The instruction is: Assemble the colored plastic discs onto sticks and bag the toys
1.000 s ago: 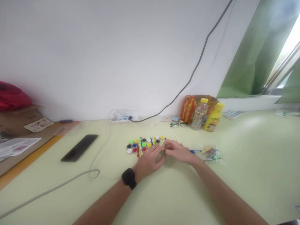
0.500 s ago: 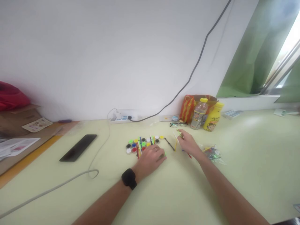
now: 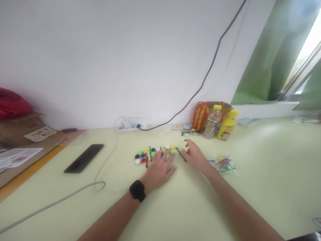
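Note:
My left hand (image 3: 159,169), with a ring and a black watch at the wrist, lies spread over a cluster of small coloured discs (image 3: 143,160) and thin plastic sticks (image 3: 149,152). A green disc (image 3: 173,152) lies at its fingertips. My right hand (image 3: 195,156) is just to the right, thumb and index finger apart, beside a dark stick (image 3: 181,154) on the table. A blue arrow-tipped stick (image 3: 211,160) shows past that hand's wrist side. Whatever is under the right palm is hidden. A clear plastic bag (image 3: 227,164) of coloured pieces lies right of it.
A black phone (image 3: 84,158) and a pale cable (image 3: 75,190) lie left. At the back are a power strip (image 3: 131,124), glasses (image 3: 190,133), a clear bottle (image 3: 212,122), a yellow bottle (image 3: 228,125) and a striped bag (image 3: 200,116). A cardboard box (image 3: 20,132) stands far left.
My left hand has spread its fingers, and a green disc now lies farther back at their tips. My right hand has shifted slightly left and opened; the white and green sticks at its fingers no longer show clearly.

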Tool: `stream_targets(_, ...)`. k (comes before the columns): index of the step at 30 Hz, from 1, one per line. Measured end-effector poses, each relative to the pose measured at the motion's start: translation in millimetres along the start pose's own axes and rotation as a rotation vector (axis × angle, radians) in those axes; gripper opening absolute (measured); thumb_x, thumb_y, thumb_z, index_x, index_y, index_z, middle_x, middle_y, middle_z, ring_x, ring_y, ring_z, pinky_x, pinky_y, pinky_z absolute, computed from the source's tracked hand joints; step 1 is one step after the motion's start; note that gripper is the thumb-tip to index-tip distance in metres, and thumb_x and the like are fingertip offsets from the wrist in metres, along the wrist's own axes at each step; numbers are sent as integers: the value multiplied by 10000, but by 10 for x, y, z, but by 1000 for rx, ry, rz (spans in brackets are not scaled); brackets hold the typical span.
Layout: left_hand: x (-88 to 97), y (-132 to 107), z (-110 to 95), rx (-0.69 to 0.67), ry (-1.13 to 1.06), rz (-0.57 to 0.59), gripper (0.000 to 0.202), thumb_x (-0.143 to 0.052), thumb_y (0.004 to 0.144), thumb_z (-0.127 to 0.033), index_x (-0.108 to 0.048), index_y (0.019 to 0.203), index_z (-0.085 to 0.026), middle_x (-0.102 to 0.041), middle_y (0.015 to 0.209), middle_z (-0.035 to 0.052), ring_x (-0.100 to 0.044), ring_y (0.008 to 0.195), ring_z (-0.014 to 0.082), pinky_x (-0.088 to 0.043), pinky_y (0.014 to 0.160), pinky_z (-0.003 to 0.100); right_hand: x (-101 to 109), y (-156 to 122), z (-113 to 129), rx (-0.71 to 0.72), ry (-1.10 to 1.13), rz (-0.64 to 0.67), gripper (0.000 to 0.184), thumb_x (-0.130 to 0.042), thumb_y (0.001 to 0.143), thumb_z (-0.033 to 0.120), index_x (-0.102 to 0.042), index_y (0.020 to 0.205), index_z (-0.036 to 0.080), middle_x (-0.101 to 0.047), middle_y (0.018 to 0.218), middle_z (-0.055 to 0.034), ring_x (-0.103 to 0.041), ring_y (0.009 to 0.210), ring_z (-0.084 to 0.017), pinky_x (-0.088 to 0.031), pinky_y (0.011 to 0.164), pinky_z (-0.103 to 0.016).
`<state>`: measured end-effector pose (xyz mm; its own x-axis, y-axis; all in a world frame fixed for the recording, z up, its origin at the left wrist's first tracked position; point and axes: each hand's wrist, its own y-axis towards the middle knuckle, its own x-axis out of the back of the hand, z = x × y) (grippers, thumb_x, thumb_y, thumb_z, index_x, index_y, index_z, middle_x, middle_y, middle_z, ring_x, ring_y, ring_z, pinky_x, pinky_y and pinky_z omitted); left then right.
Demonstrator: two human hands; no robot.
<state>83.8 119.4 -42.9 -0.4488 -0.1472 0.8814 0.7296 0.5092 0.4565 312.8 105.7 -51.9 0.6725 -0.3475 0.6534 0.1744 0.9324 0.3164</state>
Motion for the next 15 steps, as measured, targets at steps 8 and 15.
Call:
stream_targets(8, -19, -3, 16, 13, 14, 20, 428, -511, 985, -368, -503, 1393, -242, -440, 1482, 128, -421, 1253, 377, -402, 1032, 613, 193, -1, 22, -90, -540, 78, 61, -604, 833, 191, -580, 884, 215, -660, 840, -86, -585, 900, -262, -346, 688, -323)
stream_targets(15, -3, 6, -14, 15, 19, -34, 382, -560, 958, -305, -545, 1336, -252, -478, 1442, 117, -415, 1263, 373, -405, 1026, 591, 208, 11, -18, -62, -571, 25, 138, -578, 855, 156, -603, 981, 206, -684, 1002, -105, -582, 1012, -264, -363, 752, -327)
